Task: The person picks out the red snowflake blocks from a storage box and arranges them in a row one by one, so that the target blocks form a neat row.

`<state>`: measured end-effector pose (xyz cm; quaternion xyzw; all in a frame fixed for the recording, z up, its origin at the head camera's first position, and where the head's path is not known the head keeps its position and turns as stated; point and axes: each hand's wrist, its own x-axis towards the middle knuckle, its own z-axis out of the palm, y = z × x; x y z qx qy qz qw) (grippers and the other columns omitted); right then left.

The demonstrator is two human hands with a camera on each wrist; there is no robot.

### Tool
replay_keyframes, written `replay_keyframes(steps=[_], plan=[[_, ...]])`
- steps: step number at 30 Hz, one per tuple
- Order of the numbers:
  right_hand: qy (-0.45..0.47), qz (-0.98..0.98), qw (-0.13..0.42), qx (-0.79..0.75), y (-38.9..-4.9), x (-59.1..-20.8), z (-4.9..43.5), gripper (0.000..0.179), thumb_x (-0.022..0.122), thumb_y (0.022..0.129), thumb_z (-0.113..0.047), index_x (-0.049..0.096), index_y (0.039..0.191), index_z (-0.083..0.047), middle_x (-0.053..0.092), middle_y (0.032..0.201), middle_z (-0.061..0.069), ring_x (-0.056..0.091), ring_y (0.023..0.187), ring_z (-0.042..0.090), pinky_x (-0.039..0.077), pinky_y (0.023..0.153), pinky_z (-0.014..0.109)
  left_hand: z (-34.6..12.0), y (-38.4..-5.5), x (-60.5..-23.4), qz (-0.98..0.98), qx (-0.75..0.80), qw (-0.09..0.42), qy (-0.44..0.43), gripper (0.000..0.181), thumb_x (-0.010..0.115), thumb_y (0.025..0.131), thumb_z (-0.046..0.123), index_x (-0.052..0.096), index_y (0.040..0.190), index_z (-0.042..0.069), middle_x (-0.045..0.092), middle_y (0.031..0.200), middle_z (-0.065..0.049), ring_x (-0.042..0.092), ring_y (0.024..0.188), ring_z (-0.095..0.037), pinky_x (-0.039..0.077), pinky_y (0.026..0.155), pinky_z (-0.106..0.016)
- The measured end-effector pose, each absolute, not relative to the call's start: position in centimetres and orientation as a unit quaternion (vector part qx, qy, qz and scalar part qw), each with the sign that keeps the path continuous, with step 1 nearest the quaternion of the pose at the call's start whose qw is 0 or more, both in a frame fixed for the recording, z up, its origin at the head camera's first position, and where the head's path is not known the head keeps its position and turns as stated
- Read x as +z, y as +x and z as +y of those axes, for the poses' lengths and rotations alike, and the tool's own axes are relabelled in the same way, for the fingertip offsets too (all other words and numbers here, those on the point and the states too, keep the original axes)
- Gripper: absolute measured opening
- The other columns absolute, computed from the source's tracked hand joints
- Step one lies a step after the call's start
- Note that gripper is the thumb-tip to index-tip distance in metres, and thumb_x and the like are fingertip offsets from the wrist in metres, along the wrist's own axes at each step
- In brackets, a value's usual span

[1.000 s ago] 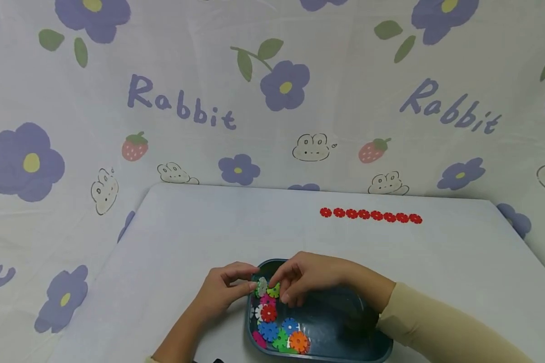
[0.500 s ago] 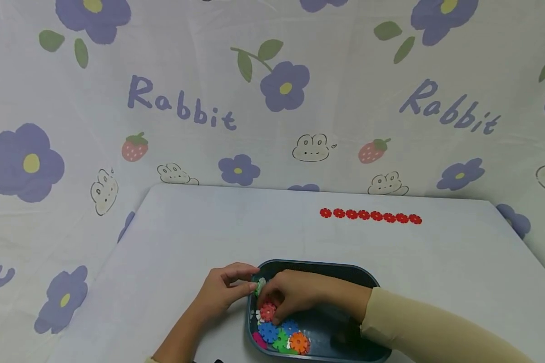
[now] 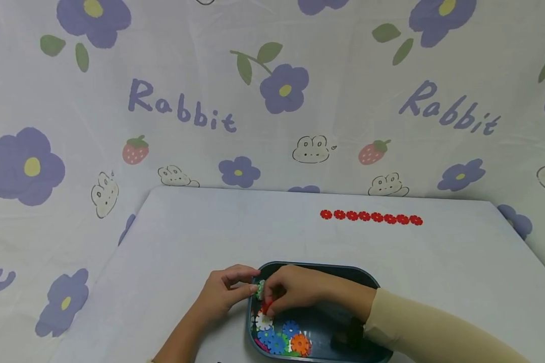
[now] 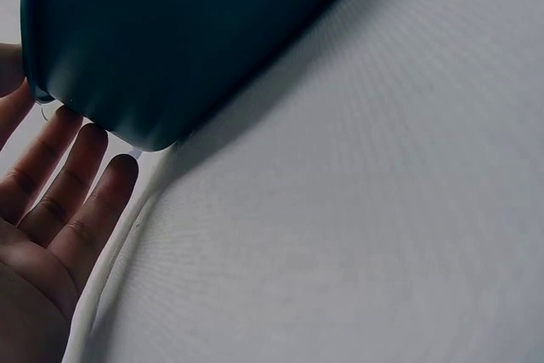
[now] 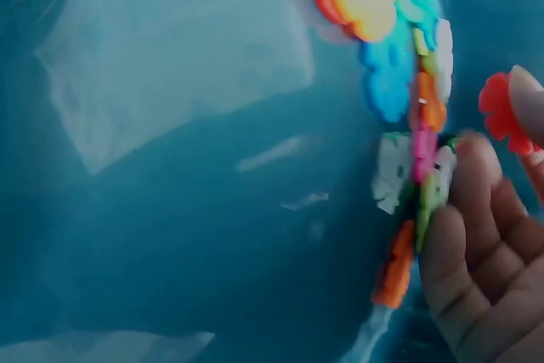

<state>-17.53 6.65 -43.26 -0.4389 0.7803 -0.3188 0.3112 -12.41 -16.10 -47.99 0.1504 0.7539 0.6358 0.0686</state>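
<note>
My right hand [image 3: 295,290] reaches into the dark teal plastic tray [image 3: 322,265], pinching a red toothed plastic disc [image 5: 500,112] between thumb and finger. Its other fingers are beside several discs standing on edge along the tray wall, among them an orange disc [image 5: 395,265]. My left hand [image 3: 227,290] holds the tray's left rim, thumb and index fingertips at the edge; in the left wrist view the other fingers reach the outer wall. Near the tray's front left lie a white disc [image 3: 264,321], a blue disc [image 3: 277,345] and an orange disc [image 3: 301,344].
A row of several red discs [image 3: 371,217] lies toward the back right of the white table [image 3: 200,227]. Behind the table hangs a cloth [image 3: 186,60] printed with flowers and rabbits. The right forearm's beige sleeve [image 3: 418,322] crosses the tray's right side.
My right hand has gone from the green discs at the tray's back left down to the red disc and now pinches it, uncovering a white disc. The left hand stays at the rim.
</note>
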Motion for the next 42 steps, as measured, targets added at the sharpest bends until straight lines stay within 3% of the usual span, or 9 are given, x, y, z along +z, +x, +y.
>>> replay_keyframes(steps=[4, 7, 11, 19, 25, 32, 37, 40, 42], plan=[[-0.408, 0.759, 0.358, -0.360, -17.4, -42.5, 7.1, 0.008, 0.073, 0.089, -0.023, 0.071, 0.095, -0.018, 0.069, 0.079, -0.007, 0.063, 0.067, 0.007, 0.057, 0.068, 0.023, -16.0, -12.4, -48.0, 0.751, 0.641, 0.072, 0.139, 0.026, 0.073, 0.089, 0.020, 0.072, 0.115, 0.013, 0.069, 0.119, -0.005, 0.065, 0.106, -0.016, 0.055, 0.093, -0.030], [-0.386, 0.738, 0.383, -0.400, -17.4, -41.6, 7.6, 0.017, 0.072, 0.090, -0.017, 0.072, 0.107, -0.014, 0.071, 0.080, 0.001, 0.071, 0.069, 0.018, 0.060, 0.070, 0.030, -15.9, -12.4, -48.0, 0.751, 0.642, 0.074, 0.132, 0.027, 0.074, 0.089, 0.020, 0.073, 0.114, 0.013, 0.069, 0.119, -0.005, 0.066, 0.105, -0.016, 0.055, 0.092, -0.030], [-0.377, 0.718, 0.378, -0.446, -17.8, -40.5, 8.8, 0.027, 0.070, 0.091, -0.011, 0.069, 0.118, -0.008, 0.072, 0.088, 0.012, 0.074, 0.077, 0.026, 0.061, 0.074, 0.035, -15.9, -12.5, -48.1, 0.749, 0.645, 0.077, 0.131, 0.028, 0.074, 0.089, 0.020, 0.072, 0.115, 0.011, 0.068, 0.119, -0.008, 0.066, 0.105, -0.018, 0.056, 0.091, -0.029], [-0.312, 0.765, 0.297, -0.479, -19.5, -37.8, 13.8, 0.037, 0.076, 0.086, -0.014, 0.068, 0.121, -0.010, 0.072, 0.108, 0.018, 0.072, 0.087, 0.036, 0.059, 0.081, 0.035, -15.8, -12.4, -48.0, 0.743, 0.652, 0.078, 0.128, 0.028, 0.075, 0.088, 0.020, 0.073, 0.114, 0.012, 0.068, 0.119, -0.007, 0.067, 0.104, -0.018, 0.056, 0.089, -0.028], [-0.227, 0.818, 0.228, -0.477, -21.3, -36.5, 19.0, 0.046, 0.077, 0.085, -0.017, 0.064, 0.129, -0.010, 0.071, 0.112, 0.015, 0.073, 0.094, 0.028, 0.059, 0.084, 0.036, -15.8, -12.4, -48.0, 0.748, 0.648, 0.079, 0.123, 0.028, 0.075, 0.087, 0.021, 0.073, 0.114, 0.014, 0.068, 0.120, -0.005, 0.066, 0.105, -0.018, 0.055, 0.091, -0.028], [-0.107, 0.852, 0.161, -0.486, -24.6, -39.0, 26.2, 0.056, 0.076, 0.086, -0.023, 0.056, 0.137, -0.010, 0.068, 0.115, 0.017, 0.070, 0.100, 0.031, 0.058, 0.085, 0.034, -15.9, -12.3, -48.0, 0.753, 0.643, 0.079, 0.116, 0.028, 0.075, 0.087, 0.021, 0.073, 0.114, 0.014, 0.069, 0.119, -0.004, 0.066, 0.106, -0.019, 0.055, 0.092, -0.029], [-0.035, 0.878, 0.107, -0.466, -26.6, -41.5, 31.6, 0.062, 0.071, 0.091, -0.030, 0.048, 0.143, -0.007, 0.056, 0.134, 0.023, 0.069, 0.099, 0.016, 0.058, 0.084, 0.028, -15.8, -12.3, -48.1, 0.752, 0.644, 0.079, 0.114, 0.027, 0.075, 0.088, 0.022, 0.073, 0.114, 0.014, 0.069, 0.119, -0.004, 0.067, 0.105, -0.018, 0.055, 0.092, -0.029], [0.030, 0.892, 0.089, -0.443, -27.2, -42.5, 34.3, 0.069, 0.068, 0.092, -0.039, 0.043, 0.147, -0.008, 0.050, 0.141, 0.023, 0.063, 0.111, 0.021, 0.054, 0.096, 0.036, -15.9, -12.3, -48.1, 0.753, 0.643, 0.078, 0.116, 0.028, 0.075, 0.088, 0.022, 0.073, 0.114, 0.014, 0.068, 0.120, -0.003, 0.067, 0.105, -0.018, 0.055, 0.092, -0.029], [0.068, 0.899, 0.080, -0.424, -27.4, -43.1, 35.6, 0.072, 0.067, 0.092, -0.043, 0.041, 0.149, -0.009, 0.045, 0.145, 0.024, 0.053, 0.123, 0.033, 0.048, 0.102, 0.049, -16.0, -12.3, -48.1, 0.754, 0.642, 0.077, 0.117, 0.027, 0.075, 0.088, 0.022, 0.073, 0.114, 0.015, 0.068, 0.120, -0.003, 0.067, 0.105, -0.018, 0.055, 0.093, -0.029]])
